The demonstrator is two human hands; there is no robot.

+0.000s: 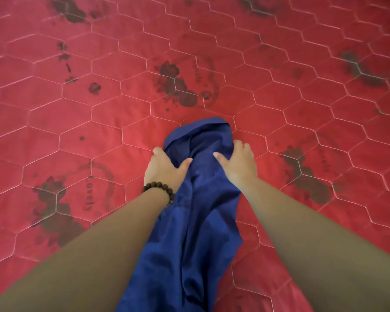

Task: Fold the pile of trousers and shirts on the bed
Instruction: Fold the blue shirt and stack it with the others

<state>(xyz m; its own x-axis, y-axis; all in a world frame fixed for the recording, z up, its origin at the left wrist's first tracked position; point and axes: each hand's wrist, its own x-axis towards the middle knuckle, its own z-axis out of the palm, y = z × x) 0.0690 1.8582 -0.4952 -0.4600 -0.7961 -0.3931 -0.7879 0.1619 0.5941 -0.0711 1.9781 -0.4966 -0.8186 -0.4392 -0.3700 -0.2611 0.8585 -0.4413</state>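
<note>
Before me lies a bed (279, 52) covered by a red quilted bedspread (122, 113), stitched in pale hexagons and printed with dark floral motifs (178, 86). Lighting is even and soft.

Soft, even light is being spread over the red bedcover (279, 52), with no glare and only faint shadows. The forearms nearest the camera are being left dim. Slight blur is being shown throughout, and the quilted lines are being bent toward the edges.
</note>
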